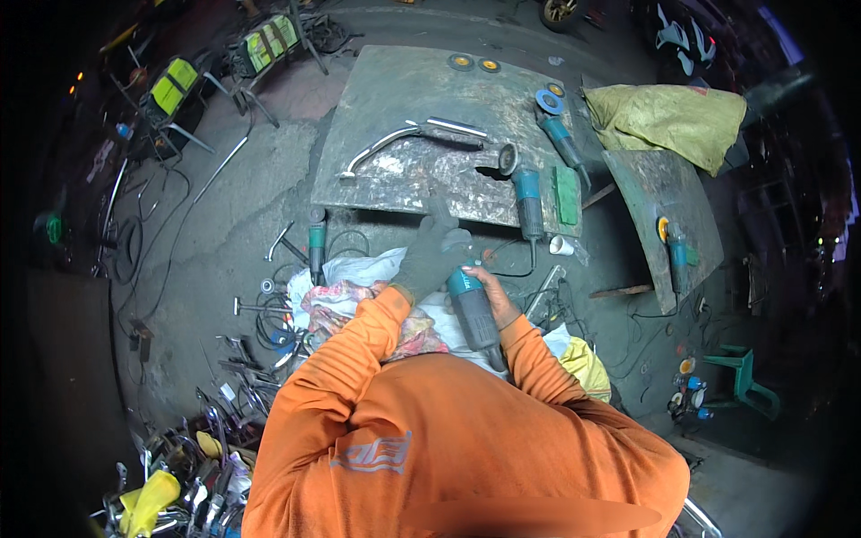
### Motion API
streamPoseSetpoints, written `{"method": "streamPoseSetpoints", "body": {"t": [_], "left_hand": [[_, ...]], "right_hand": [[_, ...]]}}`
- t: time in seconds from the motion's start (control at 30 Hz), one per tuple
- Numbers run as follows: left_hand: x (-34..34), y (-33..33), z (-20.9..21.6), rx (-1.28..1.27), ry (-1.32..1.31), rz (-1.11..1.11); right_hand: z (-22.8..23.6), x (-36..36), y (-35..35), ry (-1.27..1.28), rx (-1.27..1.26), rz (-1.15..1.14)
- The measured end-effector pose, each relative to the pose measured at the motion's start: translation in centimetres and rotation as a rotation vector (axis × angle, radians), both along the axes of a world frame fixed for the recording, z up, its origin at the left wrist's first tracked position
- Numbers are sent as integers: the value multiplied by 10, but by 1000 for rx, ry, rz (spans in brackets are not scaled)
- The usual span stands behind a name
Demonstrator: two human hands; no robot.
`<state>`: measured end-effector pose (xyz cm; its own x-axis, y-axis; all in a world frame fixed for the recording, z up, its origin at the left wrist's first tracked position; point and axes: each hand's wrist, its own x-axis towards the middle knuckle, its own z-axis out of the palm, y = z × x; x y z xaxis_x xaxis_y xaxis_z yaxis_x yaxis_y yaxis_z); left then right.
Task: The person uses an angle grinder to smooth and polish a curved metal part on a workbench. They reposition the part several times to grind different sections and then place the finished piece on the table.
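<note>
Bare and closed, my right hand point(496, 296) wraps round the body of a teal and dark grey angle grinder point(473, 309), held in front of my chest. Its head points away from me, toward the board's near edge. My left hand point(429, 251), in a dark grey glove, is beside the grinder's head. The glove's fingers blend with the dark surroundings, so their grip cannot be made out. Beneath my arms lie a pink patterned cloth point(336, 305) and white cloth point(368, 266). A bent chrome tube point(386, 148) rests on the worn work board point(359, 99) ahead.
Another angle grinder point(529, 202) and a green pad point(566, 195) lie at the board's right. Beyond them is a grinder with a blue disc point(560, 136). One grinder point(317, 240) stands left, another point(678, 255) right. Cables and metal parts point(215, 403) litter the floor; a green stool point(740, 372) stands right.
</note>
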<state>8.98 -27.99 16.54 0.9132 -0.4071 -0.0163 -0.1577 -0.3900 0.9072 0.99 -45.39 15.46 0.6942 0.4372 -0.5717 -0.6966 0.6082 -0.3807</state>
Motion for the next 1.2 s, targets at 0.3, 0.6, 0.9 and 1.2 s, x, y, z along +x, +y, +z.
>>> {"method": "streamPoseSetpoints", "body": {"t": [0.3,0.6,0.9,1.2], "left_hand": [[5,11,8,-94,70,30],[25,0,14,190,-70,-80],[8,10,7,166,-140,-21],[3,13,23,253,-60,6]], "right_hand": [[0,4,6,-16,-163,19],[-14,5,-2,40,-98,-59],[-24,11,1,12,-127,-85],[-27,15,0,7,-92,-36]]}}
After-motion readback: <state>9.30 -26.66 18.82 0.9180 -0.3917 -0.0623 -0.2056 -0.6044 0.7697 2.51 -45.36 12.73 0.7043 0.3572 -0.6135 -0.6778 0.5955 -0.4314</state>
